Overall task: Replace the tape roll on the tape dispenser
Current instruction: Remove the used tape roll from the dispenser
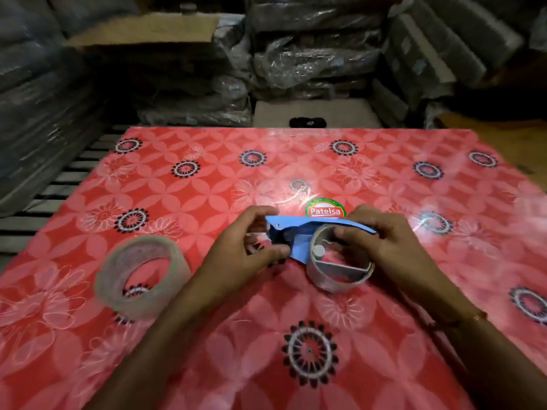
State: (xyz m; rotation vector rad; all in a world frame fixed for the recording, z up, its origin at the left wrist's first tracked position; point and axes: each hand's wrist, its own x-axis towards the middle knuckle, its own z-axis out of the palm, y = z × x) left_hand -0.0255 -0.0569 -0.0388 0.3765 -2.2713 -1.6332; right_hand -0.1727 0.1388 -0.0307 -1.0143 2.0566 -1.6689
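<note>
In the middle of the frame the blue tape dispenser (299,232) with its nearly bare ring (340,270) is held just above the red flowery table (384,179), left hand (251,250) pinching its front end, right hand (381,241) closed around the ring side, and a full tape roll (142,276) lies at lower left.

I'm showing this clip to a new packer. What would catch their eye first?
Probably the two hands at centre, the left hand and right hand, gripping a blue tape dispenser with a nearly empty roll. Next, the full tape roll lying to their left on the bright red floral tablecloth.
</note>
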